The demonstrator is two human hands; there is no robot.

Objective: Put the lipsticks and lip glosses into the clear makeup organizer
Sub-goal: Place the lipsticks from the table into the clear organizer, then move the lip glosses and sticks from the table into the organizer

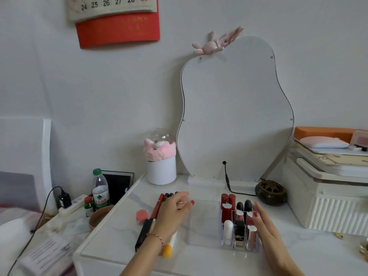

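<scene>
White table [199, 261]: loose tubes [159, 208] lie left, beside the left hand [175, 212], fingers loosely apart, holding nothing I can see. Organizer [203, 222] centre, 7 or so sticks [239, 220] upright; right hand [266, 230] flat against it. Tubes look light, stiff, slick; pinch mid-barrel.

Left hand [175, 212] reaches forward palm down, fingers [184, 196] loosely curled, thumb tip with red nail pointing right, red string bracelet on wrist. Right hand [267, 228] is flat and open, fingers together, extended forward, edge-on, red thumbnail showing.
</scene>
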